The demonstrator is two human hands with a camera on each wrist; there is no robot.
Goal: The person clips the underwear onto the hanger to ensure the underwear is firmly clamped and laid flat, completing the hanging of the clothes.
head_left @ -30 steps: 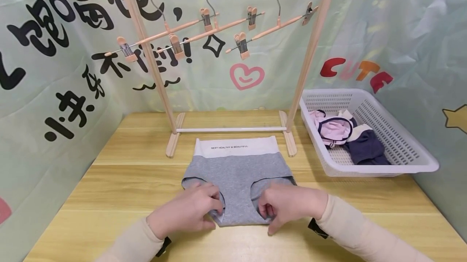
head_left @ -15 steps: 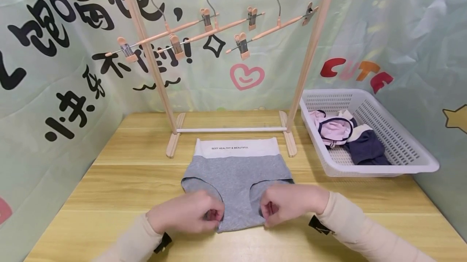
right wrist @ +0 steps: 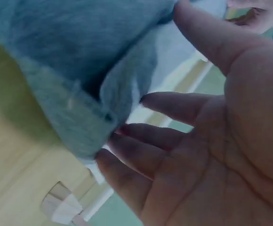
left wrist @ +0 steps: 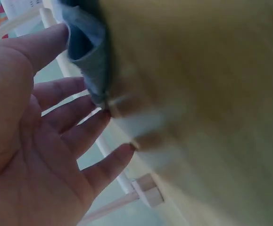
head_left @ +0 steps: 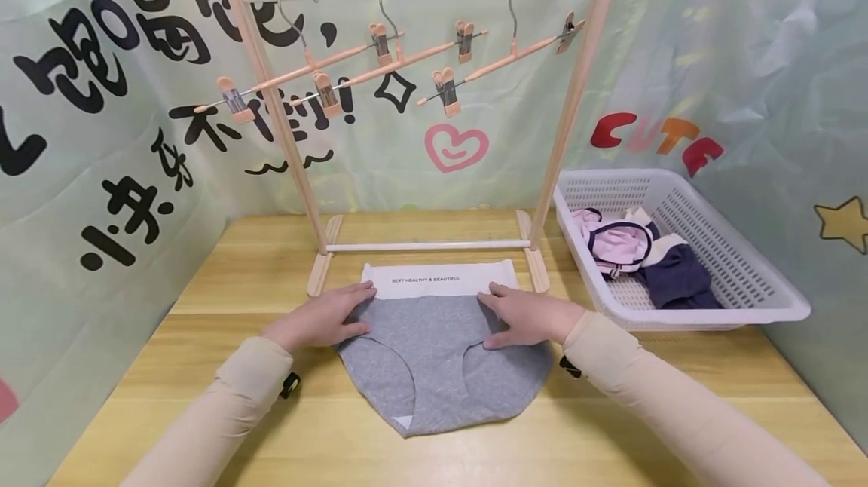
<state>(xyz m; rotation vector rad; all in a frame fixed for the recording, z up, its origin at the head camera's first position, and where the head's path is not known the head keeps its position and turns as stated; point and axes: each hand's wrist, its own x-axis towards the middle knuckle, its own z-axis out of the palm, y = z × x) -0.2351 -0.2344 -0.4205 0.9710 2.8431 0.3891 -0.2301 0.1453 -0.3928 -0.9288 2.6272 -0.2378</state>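
Note:
A pair of grey briefs [head_left: 437, 359] with a white printed waistband [head_left: 434, 280] lies flat on the wooden table, waistband toward the rack. My left hand [head_left: 324, 317] touches their left side near the waistband, and my right hand [head_left: 527, 315] touches the right side at about the same height. In the left wrist view the fingers of the left hand [left wrist: 46, 108] are spread and loosely straight along the fabric edge [left wrist: 91, 56]. The right wrist view has the right hand [right wrist: 197, 146] with extended fingertips against the grey fabric [right wrist: 79, 52].
Behind the briefs stands a wooden rack [head_left: 568, 125] with a white top rail. Three clip hangers [head_left: 400, 63] hang from it, their clips holding nothing. At the right a white basket [head_left: 739, 246] contains pink garments [head_left: 618, 244] and navy ones [head_left: 678, 276]. A printed cloth surrounds the table [head_left: 136, 427].
Both hands have moved from the leg openings at the near end up to the sides by the waistband, their fingers uncurling. The near end of the briefs now lies spread out.

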